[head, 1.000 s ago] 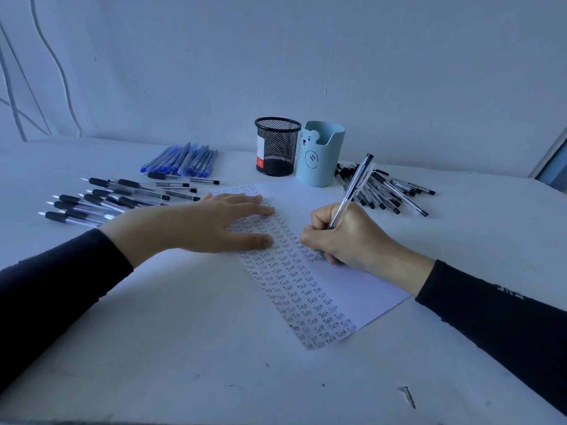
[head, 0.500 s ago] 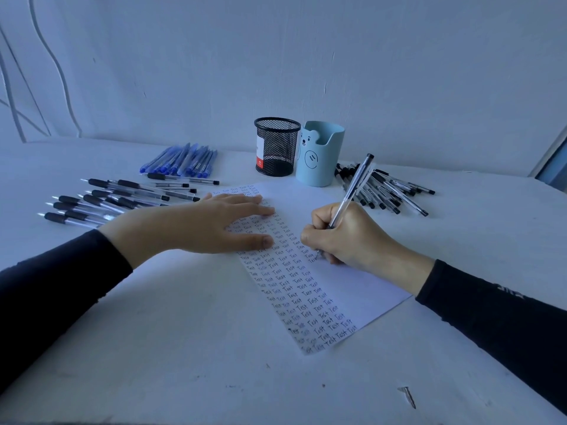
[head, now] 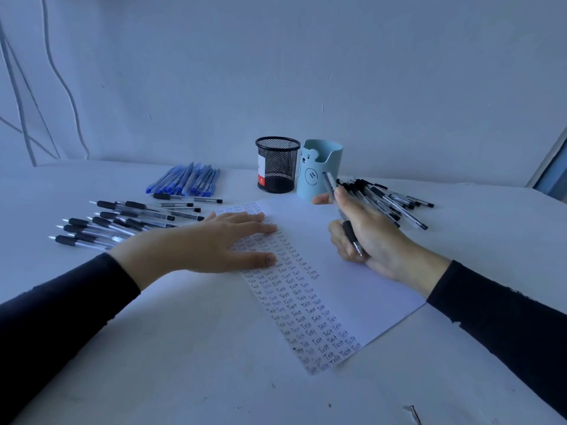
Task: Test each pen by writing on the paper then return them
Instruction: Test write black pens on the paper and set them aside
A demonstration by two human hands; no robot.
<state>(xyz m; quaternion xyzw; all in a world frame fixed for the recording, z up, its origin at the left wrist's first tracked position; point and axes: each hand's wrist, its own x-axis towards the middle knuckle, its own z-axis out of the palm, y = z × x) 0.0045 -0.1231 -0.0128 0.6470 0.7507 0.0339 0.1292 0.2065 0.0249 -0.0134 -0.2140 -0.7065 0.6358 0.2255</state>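
Note:
A white paper (head: 362, 280) lies in the middle of the table, its left strip filled with rows of the word "Test". My left hand (head: 214, 243) presses flat on that strip with straight fingers. My right hand (head: 365, 234) hovers over the paper's right part and grips a clear pen with a black grip (head: 349, 233), tip lifted off the sheet and pointing toward me. Black-grip pens (head: 122, 222) lie in rows at the left, blue pens (head: 187, 180) behind them, and a pile of black pens (head: 395, 199) at the right.
A black mesh pen cup (head: 277, 164) and a light blue bear-faced cup (head: 319, 168) stand side by side behind the paper. The wall rises just behind them. A small dark scrap (head: 414, 412) lies on the table near the front right edge.
My right hand has stopped writing, lifted off the paper and turned the pen so its tip points toward me. The left hand has stayed flat on the paper.

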